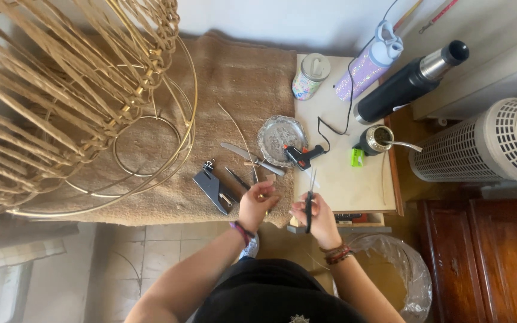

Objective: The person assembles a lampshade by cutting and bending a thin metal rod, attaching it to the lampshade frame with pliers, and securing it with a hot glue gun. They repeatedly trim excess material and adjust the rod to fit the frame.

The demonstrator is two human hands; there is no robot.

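My right hand (317,216) grips a pair of scissors (310,200) with dark handles, blades pointing away from me. My left hand (257,204) pinches the near end of a thin pale reed (239,135) that runs up over the brown carpet (240,78). The two hands are close together at the carpet's near edge. Just beyond them lie a knife (251,157), a thin dark tool (236,177) and a black stapler-like tool (213,188). A black and orange glue gun (302,156) rests beside a round silver dish (280,139).
A large woven reed frame with gold metal rings (91,90) fills the left. The low pale table (345,173) holds a jar (310,76), a glittery bottle (369,66), a black thermos (411,82) and a metal cup with straw (378,139). A white heater (486,143) and a plastic-lined bin (399,269) stand right.
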